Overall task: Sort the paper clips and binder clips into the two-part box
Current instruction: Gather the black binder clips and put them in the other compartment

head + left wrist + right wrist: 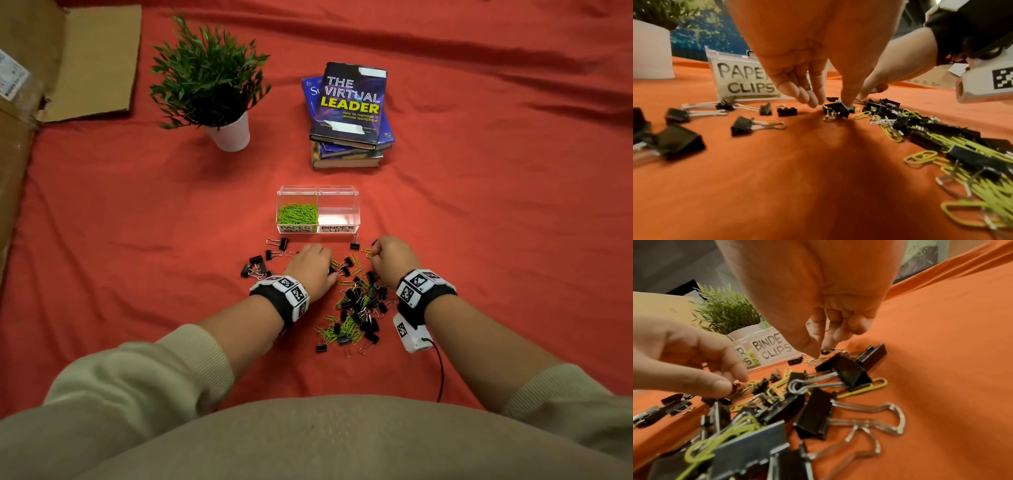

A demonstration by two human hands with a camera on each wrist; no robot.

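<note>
The clear two-part box (pixel 352 200) stands on the red cloth; its left half labelled PAPER CLIPS (pixel 748 81) holds green paper clips (pixel 296 214), while the BINDER CLIPS half (pixel 774 348) looks empty. A mixed pile of black binder clips and green paper clips (pixel 356 308) lies in front of it. My left hand (pixel 330 265) reaches down at the pile's far left, thumb and fingers pinching a black binder clip (pixel 836 110) on the cloth. Over the pile's far right, my right hand (pixel 373 255) has thumb and forefinger closed on a green paper clip (pixel 815 361).
Several binder clips (pixel 260 263) lie apart to the left of the pile. Behind the box are a stack of books (pixel 349 113) and a potted plant (pixel 212 75). A flattened cardboard box (pixel 68 61) lies along the left edge.
</note>
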